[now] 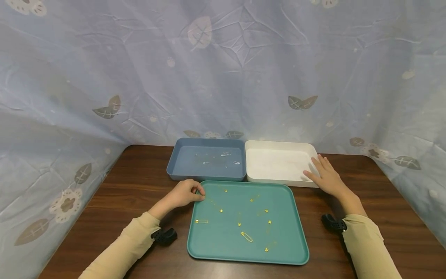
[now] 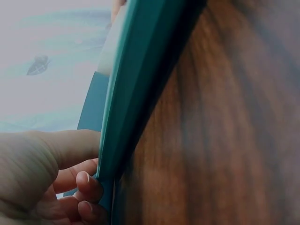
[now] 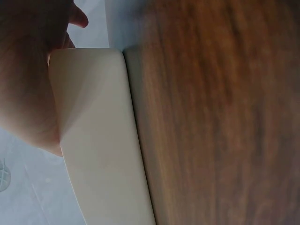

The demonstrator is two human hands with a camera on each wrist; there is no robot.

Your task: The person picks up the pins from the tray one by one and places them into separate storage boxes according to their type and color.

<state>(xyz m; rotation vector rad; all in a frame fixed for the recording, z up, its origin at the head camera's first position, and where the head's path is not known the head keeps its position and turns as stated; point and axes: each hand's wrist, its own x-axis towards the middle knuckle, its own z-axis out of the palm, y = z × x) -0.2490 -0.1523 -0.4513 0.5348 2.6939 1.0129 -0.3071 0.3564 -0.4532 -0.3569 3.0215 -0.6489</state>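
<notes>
Left hand [image 1: 184,192] pinches teal tray [image 1: 253,217] at far-left corner; gold safety pins [image 1: 242,233] scattered on it. Right hand [image 1: 329,179], fingers spread, touches white tray [image 1: 278,161] at right rim.

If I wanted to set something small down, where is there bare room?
The white tray looks bare left of the right hand. So does the wooden table left of the blue tray. Gold safety pins are scattered over the green tray, but its near-left corner is free. Small shiny pieces dot the blue tray.
</notes>
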